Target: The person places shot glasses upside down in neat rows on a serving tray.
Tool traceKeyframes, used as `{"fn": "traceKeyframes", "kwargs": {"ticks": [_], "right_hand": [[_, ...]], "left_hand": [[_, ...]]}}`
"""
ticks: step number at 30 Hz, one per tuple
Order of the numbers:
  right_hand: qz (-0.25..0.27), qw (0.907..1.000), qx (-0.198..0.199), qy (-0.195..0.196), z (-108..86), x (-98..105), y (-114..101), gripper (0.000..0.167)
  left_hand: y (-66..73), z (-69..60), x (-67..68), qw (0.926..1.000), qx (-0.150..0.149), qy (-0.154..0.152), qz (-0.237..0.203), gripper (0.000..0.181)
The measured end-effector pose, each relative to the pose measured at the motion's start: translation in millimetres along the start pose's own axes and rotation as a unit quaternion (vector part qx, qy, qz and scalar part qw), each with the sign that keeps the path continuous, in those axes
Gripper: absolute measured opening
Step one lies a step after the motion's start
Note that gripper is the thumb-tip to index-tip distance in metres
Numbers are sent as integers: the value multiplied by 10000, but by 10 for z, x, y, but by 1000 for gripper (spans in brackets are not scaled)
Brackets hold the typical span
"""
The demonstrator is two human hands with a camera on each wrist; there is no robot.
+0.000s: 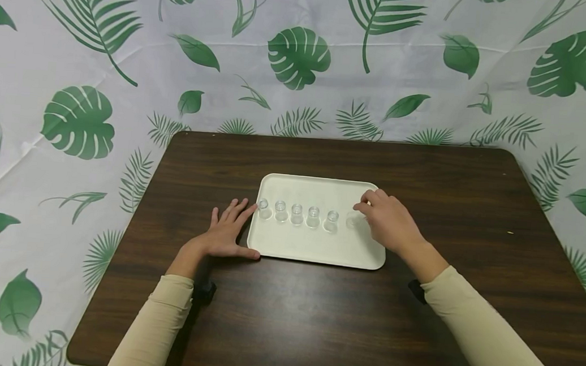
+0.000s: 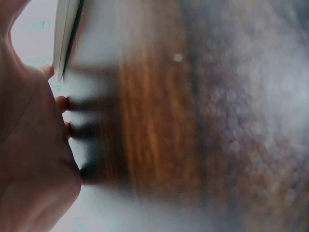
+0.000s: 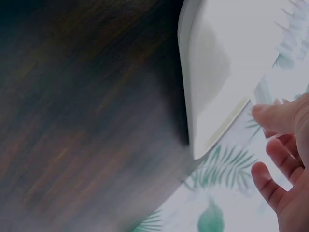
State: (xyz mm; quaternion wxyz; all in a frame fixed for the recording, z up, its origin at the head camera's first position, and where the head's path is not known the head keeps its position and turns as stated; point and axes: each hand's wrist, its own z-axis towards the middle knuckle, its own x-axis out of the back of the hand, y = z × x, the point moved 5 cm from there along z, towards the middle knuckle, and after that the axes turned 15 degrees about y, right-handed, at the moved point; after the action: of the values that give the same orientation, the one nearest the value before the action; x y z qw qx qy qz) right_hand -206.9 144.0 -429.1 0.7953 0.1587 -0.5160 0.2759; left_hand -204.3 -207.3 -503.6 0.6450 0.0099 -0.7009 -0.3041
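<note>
A row of several small clear glass jars (image 1: 297, 214) stands across a cream tray (image 1: 314, 247). My left hand (image 1: 225, 238) is spread at the tray's left end, thumb by the near corner and index fingertip by the left rim, close to the leftmost jar (image 1: 265, 208). In the left wrist view its palm (image 2: 34, 140) is beside the tray's edge. Over the tray's right end, my right hand (image 1: 389, 221) pinches the rightmost glass jar (image 1: 353, 219), which is faint and partly covered by the fingers. The right wrist view shows the thumb (image 3: 275, 116) against a translucent shape.
The tray lies on a dark wood-grain table (image 1: 304, 314). Behind the table and along its sides hangs a white cloth (image 1: 298, 104) printed with green leaves. Both forearms reach in over the table from the near side.
</note>
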Motion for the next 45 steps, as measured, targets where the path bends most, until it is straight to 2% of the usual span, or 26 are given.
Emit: {"fn": "traceKeyframes", "kwargs": {"ticks": [7, 12, 16, 32, 38, 45], "right_hand": [[-445, 9960, 771, 0, 24, 0, -212, 35], [-864, 9901, 1088, -178, 38, -33, -293, 28], [-967, 9878, 1176, -318, 44, -65, -316, 28], [-735, 9882, 1327, -215, 24, -82, -345, 31], [-671, 9887, 1337, -131, 14, -91, -347, 34], [-619, 9900, 1248, -231, 8, -97, -341, 38]], "left_hand": [[-3, 5, 4, 10000, 1, -12, 8, 119], [-5, 5, 13, 10000, 6, -22, 13, 119], [0, 8, 24, 10000, 5, -32, 33, 119], [15, 3, 25, 10000, -57, 5, 60, 119], [11, 7, 16, 10000, -55, -26, 79, 119], [6, 9, 11, 9999, -37, -57, 155, 119]]}}
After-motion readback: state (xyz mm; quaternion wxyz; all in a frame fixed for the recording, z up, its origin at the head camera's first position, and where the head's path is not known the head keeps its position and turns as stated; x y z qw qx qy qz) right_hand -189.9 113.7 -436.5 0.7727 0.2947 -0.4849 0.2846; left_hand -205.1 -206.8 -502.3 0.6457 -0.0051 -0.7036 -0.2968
